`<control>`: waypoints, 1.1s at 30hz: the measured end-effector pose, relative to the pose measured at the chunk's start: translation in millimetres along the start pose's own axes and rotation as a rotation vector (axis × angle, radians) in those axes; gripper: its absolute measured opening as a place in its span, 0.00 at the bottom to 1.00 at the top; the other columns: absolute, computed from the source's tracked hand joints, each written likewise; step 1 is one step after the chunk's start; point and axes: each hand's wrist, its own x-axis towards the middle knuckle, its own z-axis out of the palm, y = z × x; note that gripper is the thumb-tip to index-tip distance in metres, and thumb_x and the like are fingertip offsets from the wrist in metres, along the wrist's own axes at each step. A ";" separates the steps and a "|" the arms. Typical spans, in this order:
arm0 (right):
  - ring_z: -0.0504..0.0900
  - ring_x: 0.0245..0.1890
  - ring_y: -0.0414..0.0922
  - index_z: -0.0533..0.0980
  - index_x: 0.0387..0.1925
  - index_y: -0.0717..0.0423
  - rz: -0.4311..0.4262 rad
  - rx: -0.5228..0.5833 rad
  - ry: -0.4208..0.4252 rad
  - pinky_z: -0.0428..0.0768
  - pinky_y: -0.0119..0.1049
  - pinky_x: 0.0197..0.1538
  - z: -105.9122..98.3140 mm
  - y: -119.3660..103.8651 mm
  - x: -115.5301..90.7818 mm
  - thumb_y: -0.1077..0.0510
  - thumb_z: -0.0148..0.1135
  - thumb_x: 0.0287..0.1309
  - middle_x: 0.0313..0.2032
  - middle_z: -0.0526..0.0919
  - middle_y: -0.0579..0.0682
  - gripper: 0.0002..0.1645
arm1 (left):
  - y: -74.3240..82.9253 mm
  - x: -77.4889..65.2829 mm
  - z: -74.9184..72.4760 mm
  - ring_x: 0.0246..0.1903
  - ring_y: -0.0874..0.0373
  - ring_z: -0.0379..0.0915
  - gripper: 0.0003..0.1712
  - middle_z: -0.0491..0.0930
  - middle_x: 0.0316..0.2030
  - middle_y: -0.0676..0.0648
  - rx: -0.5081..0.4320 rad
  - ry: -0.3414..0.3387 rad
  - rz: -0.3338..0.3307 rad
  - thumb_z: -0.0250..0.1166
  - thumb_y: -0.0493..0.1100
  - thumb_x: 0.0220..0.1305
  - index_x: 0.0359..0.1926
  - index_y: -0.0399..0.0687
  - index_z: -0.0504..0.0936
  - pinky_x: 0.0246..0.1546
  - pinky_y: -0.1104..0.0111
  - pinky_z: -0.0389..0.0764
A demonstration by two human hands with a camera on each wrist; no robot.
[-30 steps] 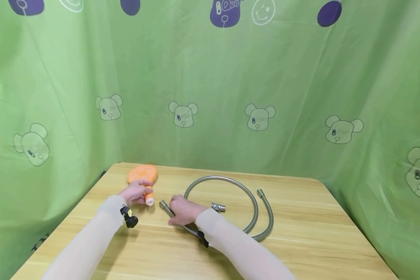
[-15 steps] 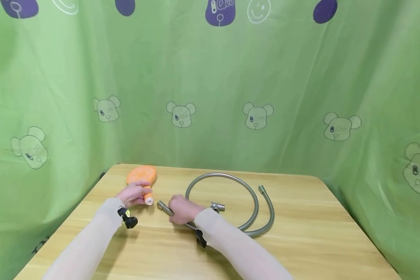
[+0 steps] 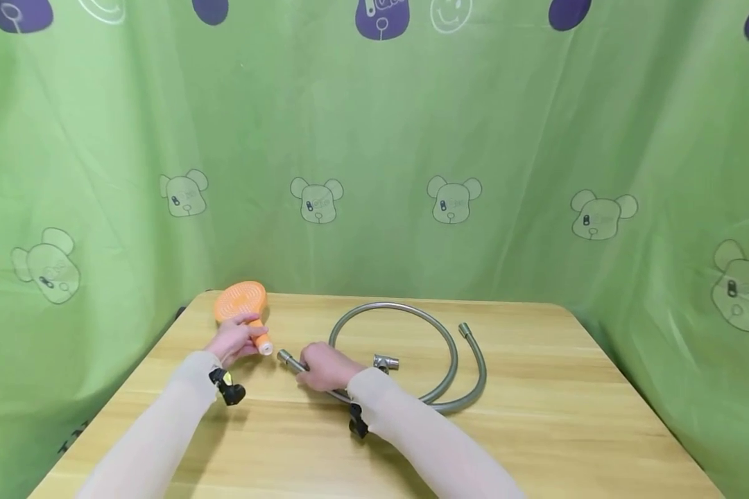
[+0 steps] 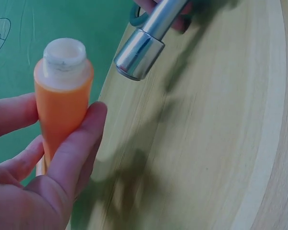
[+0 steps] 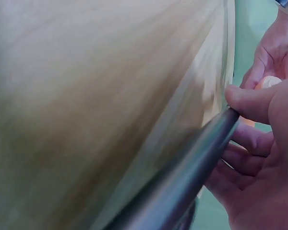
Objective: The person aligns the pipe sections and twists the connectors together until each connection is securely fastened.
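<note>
Above the left side of the pale wood-grained table (image 3: 574, 430), we are gripping an orange, round-faced shower head (image 3: 240, 301) by its handle — our left hand (image 3: 232, 338) is pinching it between thumb and fingers. Our right hand (image 3: 326, 366) is holding a silver-grey, flexible metal hose (image 3: 453, 357) behind its cylindrical end fitting (image 4: 140, 53), which is pointing toward the handle's white tip (image 4: 64, 55) — near, but apart. Beyond our right hand, a short, silver metal connector (image 3: 385, 362) is lying within the hose's loop.
</note>
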 end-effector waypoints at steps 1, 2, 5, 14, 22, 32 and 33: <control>0.73 0.21 0.37 0.77 0.24 0.50 0.005 0.017 0.009 0.74 0.28 0.25 0.1 0.2 -0.1 0.51 0.69 0.62 0.21 0.77 0.41 0.13 | 0.8 0.0 0.2 0.29 0.59 0.82 0.40 0.77 0.44 0.39 -0.007 0.008 0.000 0.61 0.31 0.68 0.76 0.34 0.53 0.35 0.66 0.87; 0.73 0.21 0.37 0.77 0.24 0.49 0.011 0.034 0.015 0.74 0.28 0.25 0.2 0.2 -0.2 0.52 0.68 0.62 0.21 0.76 0.41 0.13 | 1.1 0.2 0.2 0.28 0.59 0.82 0.40 0.78 0.43 0.40 -0.013 0.017 -0.001 0.61 0.31 0.68 0.76 0.34 0.53 0.35 0.66 0.87; 0.72 0.21 0.37 0.76 0.25 0.50 0.025 0.084 0.023 0.73 0.28 0.24 -0.6 -0.9 -0.3 0.54 0.67 0.64 0.21 0.75 0.42 0.12 | 2.8 0.5 0.0 0.27 0.59 0.81 0.40 0.79 0.39 0.43 -0.010 0.034 -0.002 0.62 0.32 0.68 0.76 0.35 0.54 0.33 0.68 0.86; 0.72 0.24 0.37 0.77 0.33 0.54 0.058 0.157 0.003 0.74 0.28 0.27 -4.8 -7.6 0.5 0.59 0.64 0.65 0.24 0.76 0.43 0.05 | 4.6 3.2 -0.4 0.29 0.58 0.80 0.40 0.70 0.53 0.35 -0.033 0.062 0.000 0.62 0.31 0.68 0.76 0.37 0.55 0.37 0.67 0.86; 0.72 0.24 0.38 0.78 0.44 0.61 0.101 0.269 0.028 0.74 0.29 0.27 -5.2 -7.2 2.4 0.66 0.59 0.63 0.27 0.77 0.46 0.08 | 7.7 0.5 -0.9 0.32 0.56 0.80 0.40 0.64 0.62 0.28 -0.027 0.085 0.022 0.61 0.30 0.68 0.76 0.37 0.54 0.41 0.64 0.87; 0.75 0.30 0.41 0.77 0.49 0.62 0.121 0.314 0.078 0.76 0.31 0.33 -9.4 -12.3 6.0 0.70 0.60 0.56 0.34 0.81 0.50 0.18 | 11.0 -1.9 -0.3 0.35 0.55 0.80 0.40 0.63 0.65 0.27 0.016 0.104 0.044 0.61 0.31 0.68 0.76 0.37 0.54 0.41 0.66 0.87; 0.75 0.31 0.41 0.77 0.50 0.62 0.125 0.319 0.082 0.76 0.31 0.34 -9.4 -12.3 6.4 0.70 0.60 0.56 0.36 0.81 0.50 0.18 | 11.2 -1.9 0.0 0.36 0.55 0.80 0.40 0.62 0.66 0.26 0.022 0.106 0.046 0.61 0.32 0.68 0.76 0.37 0.54 0.41 0.66 0.87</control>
